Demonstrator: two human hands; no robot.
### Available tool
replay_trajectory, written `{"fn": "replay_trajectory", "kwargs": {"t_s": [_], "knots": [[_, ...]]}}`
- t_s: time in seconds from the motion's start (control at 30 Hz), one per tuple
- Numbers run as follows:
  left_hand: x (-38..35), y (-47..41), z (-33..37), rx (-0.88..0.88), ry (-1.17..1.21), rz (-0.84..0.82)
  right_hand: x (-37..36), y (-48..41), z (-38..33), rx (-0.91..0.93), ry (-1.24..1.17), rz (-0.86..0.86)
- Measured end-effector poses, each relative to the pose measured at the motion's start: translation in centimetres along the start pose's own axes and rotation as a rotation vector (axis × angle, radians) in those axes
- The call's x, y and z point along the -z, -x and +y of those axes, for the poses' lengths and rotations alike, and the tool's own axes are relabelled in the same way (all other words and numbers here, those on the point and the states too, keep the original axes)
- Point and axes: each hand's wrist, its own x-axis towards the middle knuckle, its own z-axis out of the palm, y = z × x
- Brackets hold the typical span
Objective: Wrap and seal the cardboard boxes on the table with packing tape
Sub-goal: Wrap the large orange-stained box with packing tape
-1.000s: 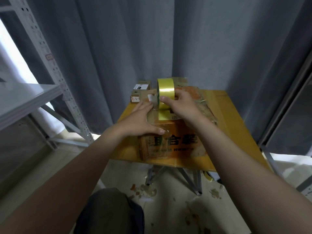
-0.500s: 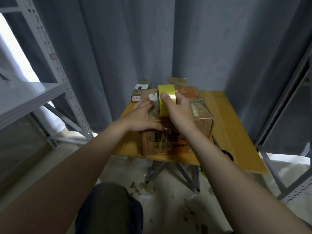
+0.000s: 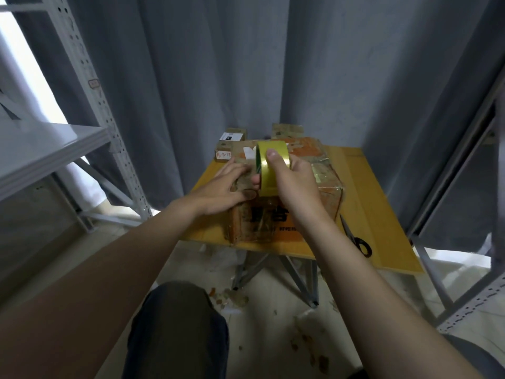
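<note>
While the tape roll [image 3: 272,163] is gripped by the right hand [image 3: 294,185], the cardboard box [image 3: 263,224] is pressed by the spread left hand [image 3: 224,187]; scissors [image 3: 355,237] are seen at four o'clock.

You have the box [image 3: 262,222] mid-table [image 3: 382,214], the tape roll [image 3: 273,155] on it, scissors [image 3: 355,239] to its right, small boxes [image 3: 232,136] behind.

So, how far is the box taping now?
Done: shiny tape covers the front of the large box. In hand: the right hand holds the yellow tape roll on its top; the left hand presses beside it. Left: cutting the strip with the scissors, perhaps the small boxes behind.
</note>
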Motion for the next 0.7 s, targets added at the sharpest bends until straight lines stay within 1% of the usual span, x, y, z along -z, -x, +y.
{"fn": "replay_trajectory", "kwargs": {"t_s": [0.13,0.33,0.43,0.5,0.7], "knots": [[0.3,-0.2,0.1,0.025,-0.033,-0.026,0.3,1.0,-0.5,0.000,0.000,0.011],[0.5,-0.2,0.5,0.021,-0.016,-0.032,0.4,3.3,0.4,-0.092,-0.045,-0.068],[0.5,-0.3,0.6,0.028,-0.026,-0.003,0.9,4.4,1.4,-0.140,-0.003,-0.131],[0.7,-0.3,0.7,0.038,-0.044,-0.020,1.0,4.9,2.2,-0.170,0.023,-0.154],[0.7,-0.2,0.5,0.056,-0.020,-0.039,1.0,5.9,5.7,-0.241,0.031,-0.126]]}}
